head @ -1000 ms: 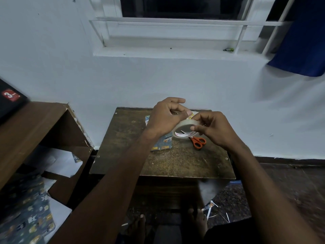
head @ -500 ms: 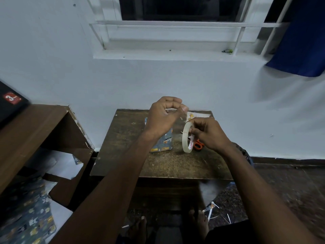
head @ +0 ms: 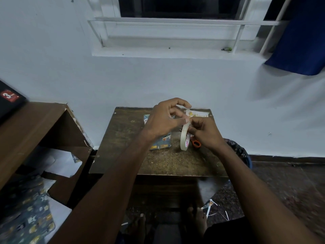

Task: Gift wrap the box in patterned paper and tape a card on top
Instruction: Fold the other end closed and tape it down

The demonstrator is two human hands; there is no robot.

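- A wrapped box [head: 161, 141] lies on the wooden surface [head: 126, 138], partly hidden under the left hand [head: 165, 118].
- The right hand [head: 204, 132] grips a tape roll [head: 183, 138] held upright; the left hand pinches its loose end.
- A card [head: 197, 113] lies by the far edge, orange scissors [head: 196, 143] just beside the roll.

Red label [head: 9, 96] on black box [head: 10, 104] at far left showing white numeral "3"; smaller print beside it too blurred to read. Tape roll [head: 184, 136] inner core showing pink lettering, seen edge-on, not legible.
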